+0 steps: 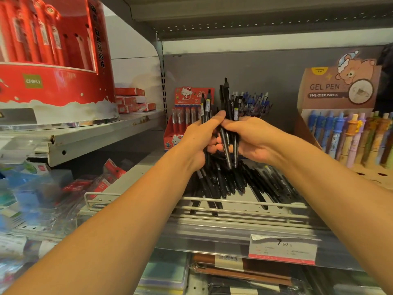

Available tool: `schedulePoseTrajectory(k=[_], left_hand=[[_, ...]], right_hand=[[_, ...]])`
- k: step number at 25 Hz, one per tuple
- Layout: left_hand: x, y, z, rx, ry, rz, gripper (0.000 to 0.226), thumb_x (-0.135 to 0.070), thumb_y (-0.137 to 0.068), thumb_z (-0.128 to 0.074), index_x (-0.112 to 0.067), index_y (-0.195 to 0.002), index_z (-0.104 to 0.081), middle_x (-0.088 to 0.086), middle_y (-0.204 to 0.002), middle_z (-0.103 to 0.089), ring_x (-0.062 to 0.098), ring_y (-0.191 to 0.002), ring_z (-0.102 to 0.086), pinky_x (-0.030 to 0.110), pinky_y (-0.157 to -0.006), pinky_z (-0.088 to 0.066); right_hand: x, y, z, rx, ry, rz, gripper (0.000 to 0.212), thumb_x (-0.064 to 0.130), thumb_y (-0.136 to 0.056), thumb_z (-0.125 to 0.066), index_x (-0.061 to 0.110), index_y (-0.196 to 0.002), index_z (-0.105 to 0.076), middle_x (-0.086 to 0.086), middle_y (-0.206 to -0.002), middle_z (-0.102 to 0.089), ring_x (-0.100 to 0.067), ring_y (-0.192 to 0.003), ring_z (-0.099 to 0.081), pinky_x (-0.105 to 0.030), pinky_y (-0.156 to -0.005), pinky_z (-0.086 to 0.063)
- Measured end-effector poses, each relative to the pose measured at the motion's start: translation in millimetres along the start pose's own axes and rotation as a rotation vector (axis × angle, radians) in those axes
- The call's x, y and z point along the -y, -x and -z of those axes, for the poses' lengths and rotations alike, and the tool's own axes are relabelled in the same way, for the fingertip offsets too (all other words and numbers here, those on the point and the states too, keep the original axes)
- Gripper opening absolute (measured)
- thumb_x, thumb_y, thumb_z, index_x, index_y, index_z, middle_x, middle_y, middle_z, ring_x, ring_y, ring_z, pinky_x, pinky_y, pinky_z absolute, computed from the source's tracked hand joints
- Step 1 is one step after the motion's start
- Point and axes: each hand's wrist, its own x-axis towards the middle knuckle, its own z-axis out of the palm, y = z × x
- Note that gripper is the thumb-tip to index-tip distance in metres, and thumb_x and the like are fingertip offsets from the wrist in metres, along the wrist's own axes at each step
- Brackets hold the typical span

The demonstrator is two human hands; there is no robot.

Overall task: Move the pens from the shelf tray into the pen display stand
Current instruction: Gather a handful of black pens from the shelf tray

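Both my hands hold one upright bundle of black pens [227,103] above the shelf tray. My left hand [198,138] grips the bundle from the left, and my right hand [251,137] grips it from the right, thumb across the front. Below them several more black pens [244,184] lie loose in a heap behind the wire rail of the shelf tray [136,200]. A dark pen display stand [255,103] with blue and black pens stands at the back, partly hidden by the bundle.
A red cartoon-cat pen box [182,116] stands back left of the hands. A brown GEL PEN display [344,124] with coloured pens fills the right. A big red round display [51,60] sits on the upper left shelf. A price tag [282,249] hangs on the shelf front.
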Motion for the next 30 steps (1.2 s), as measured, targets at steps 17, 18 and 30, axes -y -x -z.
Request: schedulePoseTrajectory(k=[17, 18, 30], left_hand=[[-3.1, -2.4, 5.3, -0.232, 0.098, -0.179, 0.031, -0.04, -0.092, -0.071, -0.011, -0.102, -0.067, 0.01, -0.087, -0.077, 0.027, -0.076, -0.076, 0.035, -0.058, -0.061], [-3.6, -5.1, 7.2, -0.29, 0.114, -0.208, 0.033, -0.04, -0.094, -0.068, -0.01, -0.106, -0.066, 0.009, -0.09, -0.076, 0.027, -0.078, -0.076, 0.036, -0.062, -0.062], [-4.8, -0.3, 39.0, -0.271, 0.028, -0.054, 0.022, -0.009, -0.095, -0.066, 0.0, -0.106, -0.048, 0.004, -0.06, -0.041, 0.008, -0.033, -0.036, 0.02, -0.036, -0.036]], right_hand=[[-1.8, 6.4, 4.9, 0.391, 0.438, -0.018, 0.043, 0.035, -0.108, -0.041, 0.0, -0.123, -0.058, -0.022, -0.109, -0.073, -0.035, -0.098, -0.073, -0.039, -0.064, -0.062], [-1.2, 4.1, 5.5, 0.323, 0.424, -0.007, 0.043, 0.036, -0.108, -0.04, -0.001, -0.119, -0.059, -0.02, -0.1, -0.075, -0.03, -0.088, -0.075, -0.035, -0.058, -0.06], [-16.5, -10.5, 4.0, -0.077, 1.407, -0.313, 0.049, 0.047, -0.094, -0.065, 0.011, -0.07, -0.042, -0.005, -0.063, -0.037, -0.02, -0.051, -0.033, -0.029, -0.048, -0.03]])
